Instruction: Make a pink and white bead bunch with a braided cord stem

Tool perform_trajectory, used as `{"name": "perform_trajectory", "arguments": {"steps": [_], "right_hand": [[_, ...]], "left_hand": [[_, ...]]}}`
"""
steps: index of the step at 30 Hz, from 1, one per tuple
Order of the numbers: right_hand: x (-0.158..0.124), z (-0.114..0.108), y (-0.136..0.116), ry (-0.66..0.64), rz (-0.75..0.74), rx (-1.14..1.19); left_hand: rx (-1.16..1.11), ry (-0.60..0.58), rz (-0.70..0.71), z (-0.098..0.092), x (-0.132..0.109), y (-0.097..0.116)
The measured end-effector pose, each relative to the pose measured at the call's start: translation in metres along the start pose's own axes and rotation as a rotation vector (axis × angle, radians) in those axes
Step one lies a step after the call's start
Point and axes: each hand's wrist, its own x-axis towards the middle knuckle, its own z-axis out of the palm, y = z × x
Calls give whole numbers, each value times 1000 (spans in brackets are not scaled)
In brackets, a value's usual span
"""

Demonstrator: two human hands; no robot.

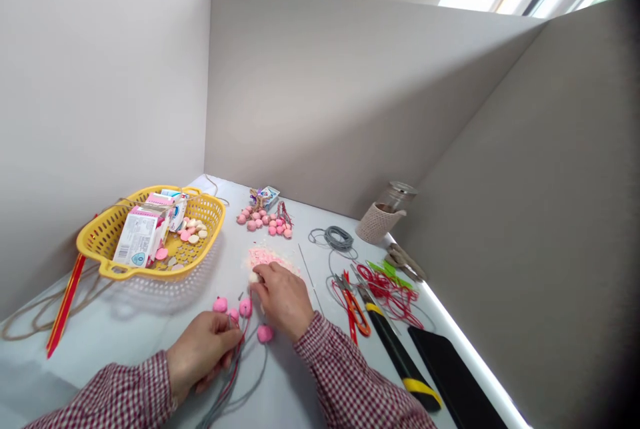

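Checked red sleeves [117,399] fill the bottom of the shot. Just above them the left grip [203,355] is clenched on a bunch of grey and red cords [225,392], with pink balls [245,307] right past the fingers on the counter [125,342]; can't quite tell if all of them are on those cords. Right grip [283,299] is pinching a small white ball [254,277] at its fingertips, just over a patch of pink crumbs [265,257]. Off to the right sit orange-handled snips [356,312], a black-and-yellow tool [395,355] and loops of red wire [387,292]. Left, there's a yellow plastic basket [103,235] holding cartons [140,235] and pale discs [193,229]. Farther back: more pink balls [263,221], a grey cord coil [339,238] and a glass jar in a knitted sleeve [385,215].
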Motion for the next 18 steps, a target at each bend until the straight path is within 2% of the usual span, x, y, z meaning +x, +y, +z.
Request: {"name": "perform_trajectory", "arguments": {"steps": [3,7,13,18], "right_hand": [[-1,-3,-6,35,-32,71],[-4,3,-14,-24,-78,85],[-9,0,-1,-57,-147,84],[-14,-2,4,-126,-225,-21]], "left_hand": [[7,15,-1,0,1,-2],[-15,6,-21,-1,4,-6],[-245,-28,-88,-3,-1,-6],[-221,-88,-131,-5,-2,-7]]}}
